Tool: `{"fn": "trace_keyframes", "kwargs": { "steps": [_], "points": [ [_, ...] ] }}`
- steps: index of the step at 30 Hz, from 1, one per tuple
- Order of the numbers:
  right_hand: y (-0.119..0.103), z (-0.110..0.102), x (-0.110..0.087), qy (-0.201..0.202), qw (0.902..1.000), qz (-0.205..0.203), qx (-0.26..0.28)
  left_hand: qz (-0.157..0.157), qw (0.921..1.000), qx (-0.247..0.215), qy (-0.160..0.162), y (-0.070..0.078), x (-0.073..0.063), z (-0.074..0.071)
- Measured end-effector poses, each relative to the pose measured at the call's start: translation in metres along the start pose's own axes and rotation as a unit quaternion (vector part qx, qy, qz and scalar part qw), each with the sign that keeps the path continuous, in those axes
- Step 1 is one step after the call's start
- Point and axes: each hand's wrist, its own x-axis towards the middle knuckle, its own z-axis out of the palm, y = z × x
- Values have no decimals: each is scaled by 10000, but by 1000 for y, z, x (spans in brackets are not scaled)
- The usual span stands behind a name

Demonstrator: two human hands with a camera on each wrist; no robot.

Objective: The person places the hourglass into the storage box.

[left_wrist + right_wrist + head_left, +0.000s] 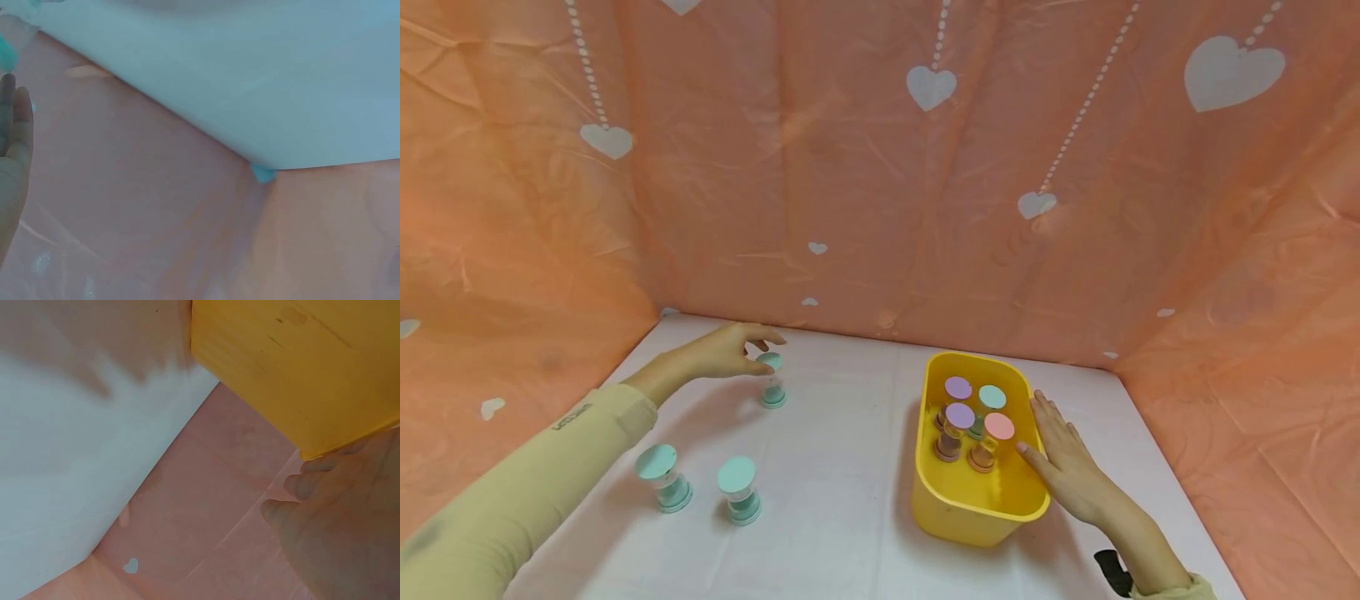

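Observation:
A sand timer (pixel 773 396) with mint-green ends stands upright on the white table toward the back left. My left hand (pixel 730 350) reaches over it, thumb at its top and fingers spread apart beyond it; whether the thumb touches is unclear. In the left wrist view only part of the left hand (pixel 14 144) shows at the edge. My right hand (pixel 1071 467) rests with straight fingers along the right rim of a yellow bin (pixel 958 521). Inside the bin stand several sand timers, among them a pink-topped one (pixel 999 427) and a purple-topped one (pixel 959 416).
Two more mint-green sand timers stand at the front left, one (pixel 658 475) under the left forearm and another (pixel 740 487) to its right. An orange-pink cloth (pixel 865 208) with white hearts walls the table on the back and both sides.

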Motion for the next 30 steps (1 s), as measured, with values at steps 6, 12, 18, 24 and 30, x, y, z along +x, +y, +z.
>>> {"fn": "trace_keyframes", "kwargs": {
  "steps": [6,12,18,24,30],
  "points": [
    [0,0,0,34,10000,-20,-23,125,9998,128,-33,-16,-1,3],
    [0,0,0,71,10000,-42,-13,110,9998,122,-119,-17,-2,9],
    [1,1,0,78,10000,-30,-14,4,9998,178,-123,-15,-1,11],
    [1,1,-1,62,10000,-4,-18,68,9997,234,-101,-13,0,12],
    [0,1,-1,42,10000,28,-17,176,9994,287,-107,-11,-2,12]
  ]
}}
